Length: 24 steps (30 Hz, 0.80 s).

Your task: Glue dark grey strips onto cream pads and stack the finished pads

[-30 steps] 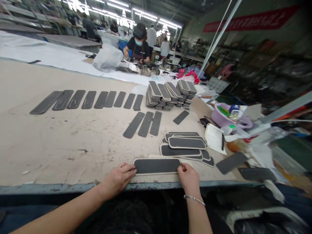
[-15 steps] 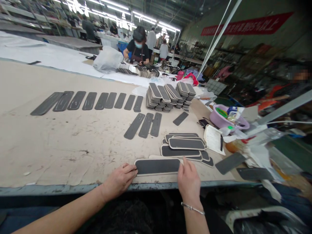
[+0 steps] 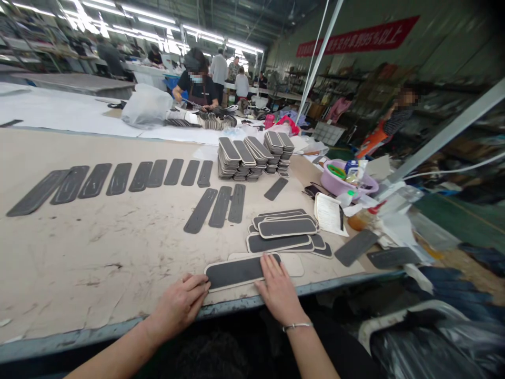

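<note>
A long dark panel with a cream border (image 3: pixel 235 272) lies near the table's front edge, over a pale piece (image 3: pixel 294 264) that shows at its right. At the panel's left end, my left hand (image 3: pixel 183 301) grips the edge with its fingers together. My right hand (image 3: pixel 277 287) lies flat on the panel's right end, fingers stretched out. Just behind is a loose pile of bordered panels (image 3: pixel 288 227). Three plain dark pieces (image 3: pixel 220 207) lie farther left.
A row of dark pieces (image 3: pixel 119 179) crosses the left of the table. Stacked panels (image 3: pixel 252 159) stand at the back. To the right are a notepad (image 3: pixel 329 213) and a purple basin (image 3: pixel 327 181). A person in a mask (image 3: pixel 196 89) works across the table.
The view has turned to the right. My right hand has moved from the panel's right edge onto its top and now lies flat. The pale piece underneath shows more.
</note>
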Motion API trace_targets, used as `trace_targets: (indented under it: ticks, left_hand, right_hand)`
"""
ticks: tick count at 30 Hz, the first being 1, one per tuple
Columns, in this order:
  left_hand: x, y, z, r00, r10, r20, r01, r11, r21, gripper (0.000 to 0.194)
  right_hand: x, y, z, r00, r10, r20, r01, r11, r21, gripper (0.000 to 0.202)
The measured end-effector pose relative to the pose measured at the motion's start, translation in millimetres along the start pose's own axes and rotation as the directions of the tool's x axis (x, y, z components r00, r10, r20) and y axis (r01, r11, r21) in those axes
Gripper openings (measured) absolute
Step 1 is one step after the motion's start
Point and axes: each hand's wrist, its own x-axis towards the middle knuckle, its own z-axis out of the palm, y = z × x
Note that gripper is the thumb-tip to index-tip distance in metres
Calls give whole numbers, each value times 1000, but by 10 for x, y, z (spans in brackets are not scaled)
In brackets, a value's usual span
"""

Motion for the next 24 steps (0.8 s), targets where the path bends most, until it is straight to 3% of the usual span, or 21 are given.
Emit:
trace_targets:
  ticks: [4,8,11,14,19,24]
  left_hand:
    - [-4,51,-45,1000,-12,13,12,999,30,27]
    - [-93,98,-160,1000,-1,30,1,1000,-13,32]
    - [-140,147,-243,998,-65,-1,64,996,-57,36]
    - [-3,273,-256,996,-81,40,82,996,-26,44]
    - [471,462,-44,958,-18,287,10,999,32,72]
    - [664,268,286,903,-58,426,0,991,135,75]
  right_hand:
    - [-100,349,70,994,95,-53,-101,988,-113,61]
    - [-117,395,213,990,74,-123,-89,988,-124,62]
    - [-94,417,275,987,45,-157,-61,993,-100,64]
    - [-101,417,241,986,49,-162,-64,994,-85,64]
    - [-98,434,232,989,77,-124,-83,995,-49,62]
    - [-20,557,346,986,83,-147,-73,995,67,66]
